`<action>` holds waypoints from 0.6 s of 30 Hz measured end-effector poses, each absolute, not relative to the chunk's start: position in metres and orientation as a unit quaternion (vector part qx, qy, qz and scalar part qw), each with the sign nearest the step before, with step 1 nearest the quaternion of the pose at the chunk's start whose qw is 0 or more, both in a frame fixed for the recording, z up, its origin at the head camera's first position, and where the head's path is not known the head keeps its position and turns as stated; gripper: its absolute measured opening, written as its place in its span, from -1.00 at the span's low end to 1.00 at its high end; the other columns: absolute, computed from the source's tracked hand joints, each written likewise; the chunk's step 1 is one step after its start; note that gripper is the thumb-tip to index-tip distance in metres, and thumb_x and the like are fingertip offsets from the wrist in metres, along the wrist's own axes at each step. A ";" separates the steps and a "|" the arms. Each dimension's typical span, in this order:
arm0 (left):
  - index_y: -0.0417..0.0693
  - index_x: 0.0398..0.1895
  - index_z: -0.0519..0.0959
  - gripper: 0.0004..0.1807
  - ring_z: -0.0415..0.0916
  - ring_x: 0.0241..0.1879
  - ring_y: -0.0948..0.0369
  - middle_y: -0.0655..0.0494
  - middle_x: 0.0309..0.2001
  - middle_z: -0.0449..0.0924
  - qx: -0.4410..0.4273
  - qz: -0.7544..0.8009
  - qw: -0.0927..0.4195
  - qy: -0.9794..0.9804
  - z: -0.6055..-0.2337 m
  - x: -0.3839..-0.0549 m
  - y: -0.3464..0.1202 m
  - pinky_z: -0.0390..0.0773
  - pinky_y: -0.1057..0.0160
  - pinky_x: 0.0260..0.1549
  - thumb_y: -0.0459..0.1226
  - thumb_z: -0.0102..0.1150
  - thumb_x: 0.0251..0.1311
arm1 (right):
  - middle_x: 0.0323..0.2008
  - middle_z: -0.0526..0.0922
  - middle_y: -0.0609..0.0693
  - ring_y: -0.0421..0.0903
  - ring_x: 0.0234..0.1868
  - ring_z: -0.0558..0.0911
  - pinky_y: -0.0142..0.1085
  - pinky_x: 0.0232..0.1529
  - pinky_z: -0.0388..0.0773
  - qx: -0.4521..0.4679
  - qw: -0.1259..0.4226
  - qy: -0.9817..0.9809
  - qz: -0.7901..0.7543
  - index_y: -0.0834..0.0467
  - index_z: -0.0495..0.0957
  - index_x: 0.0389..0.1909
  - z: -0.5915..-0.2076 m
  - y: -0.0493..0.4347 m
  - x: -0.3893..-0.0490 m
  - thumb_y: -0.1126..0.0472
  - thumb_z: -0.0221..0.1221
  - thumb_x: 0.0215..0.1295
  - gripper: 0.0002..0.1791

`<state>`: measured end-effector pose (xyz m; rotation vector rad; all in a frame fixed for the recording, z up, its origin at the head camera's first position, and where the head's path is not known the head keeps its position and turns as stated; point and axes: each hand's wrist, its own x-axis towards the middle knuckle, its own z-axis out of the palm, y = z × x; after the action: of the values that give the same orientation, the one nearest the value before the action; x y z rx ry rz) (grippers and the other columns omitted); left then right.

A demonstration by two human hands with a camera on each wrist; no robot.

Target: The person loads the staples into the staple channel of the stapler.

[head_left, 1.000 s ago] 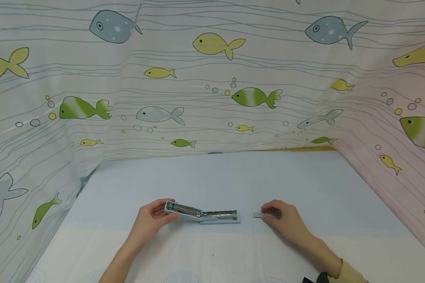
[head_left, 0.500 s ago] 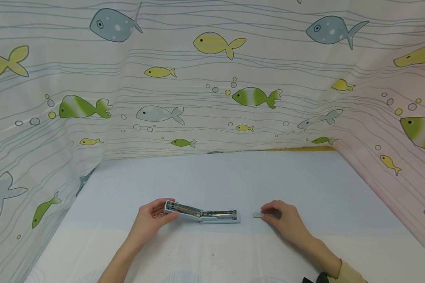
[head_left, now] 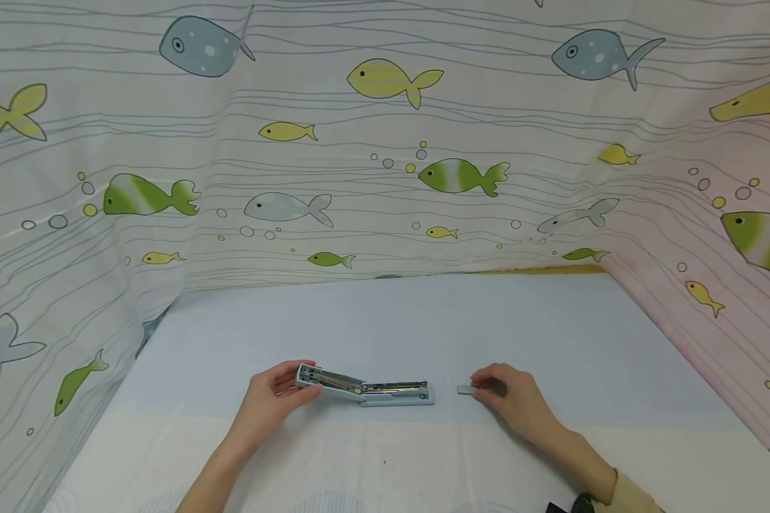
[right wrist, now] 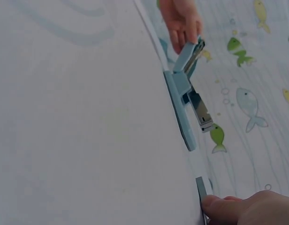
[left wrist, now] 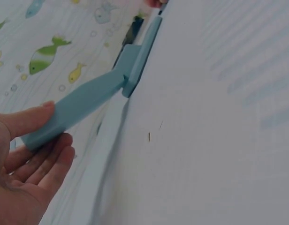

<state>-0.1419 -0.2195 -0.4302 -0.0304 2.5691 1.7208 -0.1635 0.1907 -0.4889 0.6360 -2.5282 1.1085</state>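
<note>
A light blue stapler (head_left: 398, 402) lies on the table in the head view, its top swung far back so the metal magazine shows. My left hand (head_left: 276, 393) grips the raised top (left wrist: 83, 105) by its end, thumb on one side and fingers on the other. To the right of the stapler, a short grey strip of staples (head_left: 465, 390) rests at table level. My right hand (head_left: 513, 395) pinches this strip between thumb and fingers, and part of it is hidden by them. In the right wrist view a gap separates the strip (right wrist: 201, 187) from the stapler base (right wrist: 179, 112).
The table (head_left: 385, 320) has a pale cover, with small dark specks (left wrist: 149, 137) in front of the stapler. Behind and at both sides hangs a fish-print curtain (head_left: 372, 206). A dark object (head_left: 580, 503) sits by the right sleeve at the bottom edge.
</note>
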 end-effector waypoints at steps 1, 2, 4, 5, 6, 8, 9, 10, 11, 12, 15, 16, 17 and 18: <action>-0.16 0.17 0.58 -0.44 0.67 0.00 0.18 -0.09 0.06 0.68 -0.010 0.557 0.025 0.830 -0.430 -0.142 -0.220 0.65 0.35 -0.04 -0.22 0.50 0.08 | -0.25 0.74 -0.19 -0.29 -0.24 0.66 -0.39 -0.19 0.63 0.223 0.154 -0.881 0.388 0.10 0.68 -0.21 -0.488 0.191 -0.163 0.37 0.48 0.02 -0.70; -0.15 0.17 0.58 -0.44 0.67 0.01 0.18 -0.09 0.06 0.68 -0.011 0.557 0.026 0.830 -0.431 -0.142 -0.220 0.65 0.35 -0.04 -0.22 0.50 0.08 | -0.25 0.74 -0.19 -0.29 -0.24 0.66 -0.39 -0.19 0.63 0.223 0.155 -0.881 0.388 0.09 0.68 -0.21 -0.488 0.190 -0.163 0.37 0.48 0.02 -0.70; -0.16 0.17 0.58 -0.43 0.67 0.01 0.17 -0.09 0.06 0.68 -0.012 0.558 0.026 0.829 -0.431 -0.142 -0.220 0.65 0.35 -0.03 -0.21 0.50 0.08 | -0.25 0.74 -0.19 -0.29 -0.24 0.66 -0.39 -0.20 0.63 0.226 0.158 -0.880 0.388 0.10 0.68 -0.21 -0.488 0.190 -0.163 0.36 0.48 0.02 -0.70; -0.16 0.17 0.58 -0.43 0.67 0.01 0.18 -0.09 0.06 0.68 -0.013 0.559 0.026 0.829 -0.431 -0.142 -0.220 0.65 0.35 -0.03 -0.21 0.50 0.08 | -0.25 0.74 -0.19 -0.29 -0.24 0.66 -0.39 -0.20 0.63 0.227 0.160 -0.879 0.387 0.10 0.68 -0.21 -0.487 0.190 -0.163 0.36 0.48 0.02 -0.70; -0.16 0.18 0.58 -0.43 0.66 0.02 0.18 -0.09 0.07 0.68 -0.013 0.559 0.027 0.829 -0.431 -0.142 -0.220 0.64 0.36 -0.03 -0.21 0.50 0.08 | -0.25 0.74 -0.19 -0.29 -0.24 0.66 -0.39 -0.20 0.63 0.228 0.161 -0.879 0.388 0.10 0.68 -0.20 -0.487 0.190 -0.163 0.35 0.48 0.02 -0.70; -0.17 0.18 0.57 -0.42 0.66 0.02 0.19 -0.09 0.07 0.67 -0.014 0.560 0.028 0.828 -0.431 -0.142 -0.219 0.64 0.36 -0.03 -0.21 0.50 0.08 | -0.25 0.74 -0.20 -0.30 -0.24 0.66 -0.39 -0.19 0.62 0.228 0.161 -0.879 0.388 0.10 0.68 -0.20 -0.486 0.191 -0.162 0.35 0.48 0.02 -0.70; -0.17 0.18 0.57 -0.42 0.66 0.01 0.19 -0.09 0.07 0.67 -0.014 0.561 0.029 0.827 -0.430 -0.142 -0.219 0.64 0.36 -0.03 -0.21 0.50 0.08 | -0.25 0.74 -0.20 -0.30 -0.24 0.66 -0.39 -0.19 0.62 0.227 0.161 -0.879 0.388 0.10 0.68 -0.20 -0.486 0.191 -0.162 0.34 0.48 0.02 -0.70; -0.17 0.18 0.57 -0.42 0.66 0.01 0.19 -0.09 0.07 0.67 -0.014 0.560 0.030 0.828 -0.430 -0.142 -0.219 0.64 0.36 -0.03 -0.21 0.50 0.08 | -0.25 0.74 -0.20 -0.30 -0.24 0.66 -0.39 -0.19 0.62 0.227 0.160 -0.879 0.389 0.10 0.68 -0.20 -0.486 0.191 -0.162 0.34 0.48 0.03 -0.70; -0.17 0.18 0.57 -0.42 0.66 0.01 0.20 -0.09 0.07 0.67 -0.014 0.561 0.030 0.827 -0.430 -0.142 -0.219 0.64 0.36 -0.04 -0.21 0.50 0.08 | -0.25 0.74 -0.20 -0.30 -0.24 0.66 -0.39 -0.19 0.62 0.226 0.158 -0.879 0.389 0.10 0.68 -0.20 -0.485 0.191 -0.163 0.34 0.48 0.03 -0.71; -0.17 0.19 0.57 -0.42 0.67 0.01 0.20 -0.09 0.07 0.67 -0.015 0.561 0.031 0.827 -0.429 -0.142 -0.219 0.64 0.37 -0.04 -0.21 0.50 0.08 | -0.25 0.74 -0.21 -0.31 -0.24 0.66 -0.39 -0.19 0.62 0.225 0.155 -0.879 0.391 0.10 0.68 -0.20 -0.485 0.191 -0.163 0.34 0.48 0.03 -0.71; -0.16 0.18 0.57 -0.42 0.67 0.00 0.20 -0.09 0.07 0.67 -0.015 0.562 0.031 0.826 -0.429 -0.142 -0.219 0.65 0.37 -0.05 -0.22 0.50 0.08 | -0.24 0.73 -0.23 -0.32 -0.24 0.65 -0.38 -0.20 0.62 0.223 0.148 -0.879 0.395 0.09 0.68 -0.19 -0.484 0.191 -0.164 0.33 0.47 0.06 -0.72; -0.16 0.18 0.57 -0.43 0.67 0.00 0.20 -0.09 0.07 0.67 -0.014 0.563 0.031 0.826 -0.429 -0.142 -0.219 0.65 0.36 -0.05 -0.22 0.50 0.08 | -0.24 0.73 -0.23 -0.32 -0.25 0.64 -0.38 -0.21 0.62 0.223 0.147 -0.878 0.396 0.09 0.68 -0.19 -0.484 0.190 -0.165 0.33 0.46 0.07 -0.73; -0.16 0.18 0.57 -0.43 0.67 0.00 0.20 -0.09 0.07 0.67 -0.015 0.565 0.031 0.825 -0.429 -0.142 -0.219 0.65 0.36 -0.05 -0.22 0.50 0.08 | -0.24 0.73 -0.23 -0.32 -0.25 0.64 -0.38 -0.21 0.62 0.224 0.146 -0.878 0.397 0.09 0.68 -0.19 -0.483 0.190 -0.165 0.33 0.46 0.07 -0.73; -0.16 0.18 0.57 -0.43 0.67 0.00 0.19 -0.10 0.07 0.67 -0.015 0.566 0.031 0.823 -0.429 -0.142 -0.220 0.65 0.36 -0.05 -0.22 0.50 0.08 | -0.24 0.73 -0.24 -0.32 -0.25 0.64 -0.37 -0.21 0.62 0.224 0.147 -0.878 0.398 0.08 0.69 -0.19 -0.483 0.190 -0.165 0.33 0.46 0.08 -0.73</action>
<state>-0.1416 -0.2195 -0.4288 -0.0449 2.5367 1.7449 -0.1655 0.1900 -0.4828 0.6437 -2.5266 1.1444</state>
